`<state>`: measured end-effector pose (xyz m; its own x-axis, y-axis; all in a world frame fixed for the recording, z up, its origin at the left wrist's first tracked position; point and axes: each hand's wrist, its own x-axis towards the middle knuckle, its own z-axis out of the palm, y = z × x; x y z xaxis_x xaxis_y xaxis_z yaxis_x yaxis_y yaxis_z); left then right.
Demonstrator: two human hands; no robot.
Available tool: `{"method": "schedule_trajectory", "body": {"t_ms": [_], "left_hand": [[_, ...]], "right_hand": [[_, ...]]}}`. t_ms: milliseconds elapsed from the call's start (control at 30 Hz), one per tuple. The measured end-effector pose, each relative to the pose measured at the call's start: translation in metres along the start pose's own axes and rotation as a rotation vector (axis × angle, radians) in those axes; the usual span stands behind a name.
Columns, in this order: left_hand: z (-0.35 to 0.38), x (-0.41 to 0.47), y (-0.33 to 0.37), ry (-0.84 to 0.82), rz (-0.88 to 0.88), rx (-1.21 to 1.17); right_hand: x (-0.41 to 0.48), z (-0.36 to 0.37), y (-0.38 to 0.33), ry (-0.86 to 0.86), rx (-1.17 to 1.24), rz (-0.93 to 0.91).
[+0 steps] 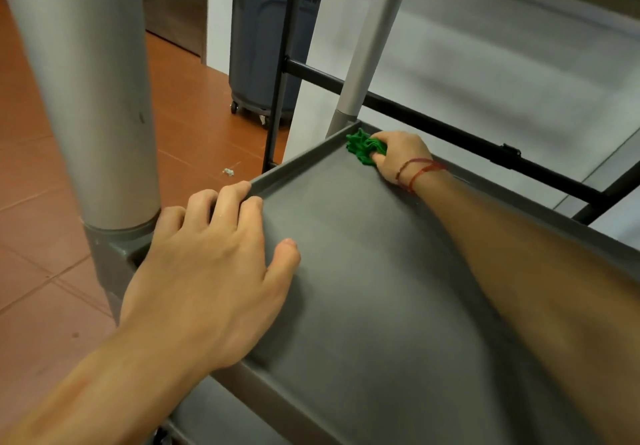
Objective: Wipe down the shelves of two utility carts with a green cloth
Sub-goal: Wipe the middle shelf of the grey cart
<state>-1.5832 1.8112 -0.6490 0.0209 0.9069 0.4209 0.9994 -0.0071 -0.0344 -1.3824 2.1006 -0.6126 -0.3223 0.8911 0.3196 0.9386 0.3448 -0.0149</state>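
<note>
A grey plastic cart shelf (pixel 363 271) with a raised rim fills the lower middle of the view. At its far corner lies a crumpled green cloth (pixel 363 148), which my right hand (pixel 401 155) grips and presses against the shelf surface; a red string bracelet circles that wrist. My left hand (pixel 214 261) rests on the shelf's near left corner, fingers curled over the rim and thumb flat on the shelf, just beside a thick grey cart post (pixel 90 98).
A second grey post (pixel 363 49) rises from the far corner by the cloth. A black metal frame (pixel 450 129) runs behind the cart. A grey wheeled bin (pixel 263 39) stands on the red tile floor, where a small scrap (pixel 228 171) lies.
</note>
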Motion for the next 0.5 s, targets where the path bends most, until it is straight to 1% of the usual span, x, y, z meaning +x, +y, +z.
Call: {"method": "schedule_trajectory", "body": {"t_ms": [100, 200, 267, 367, 433, 500], "left_hand": [[0.003, 0.001, 0.001, -0.04, -0.042, 0.009], [0.002, 0.0, 0.003, -0.035, -0.104, -0.06], [0.001, -0.001, 0.005, -0.025, -0.146, -0.105], [0.0, -0.003, 0.007, -0.013, -0.193, -0.153], [0.001, -0.005, 0.007, -0.006, -0.208, -0.147], [0.001, -0.007, 0.008, -0.007, -0.228, -0.141]], "right_hand": [[-0.035, -0.012, -0.017, 0.007, 0.074, -0.149], [-0.087, -0.026, -0.053, 0.029, 0.208, -0.338], [-0.113, -0.032, -0.07, 0.027, 0.283, -0.398], [-0.107, -0.027, -0.068, 0.045, 0.327, -0.379], [-0.077, -0.016, -0.052, 0.067, 0.239, -0.32], [-0.041, -0.008, -0.026, 0.073, 0.129, -0.211]]}}
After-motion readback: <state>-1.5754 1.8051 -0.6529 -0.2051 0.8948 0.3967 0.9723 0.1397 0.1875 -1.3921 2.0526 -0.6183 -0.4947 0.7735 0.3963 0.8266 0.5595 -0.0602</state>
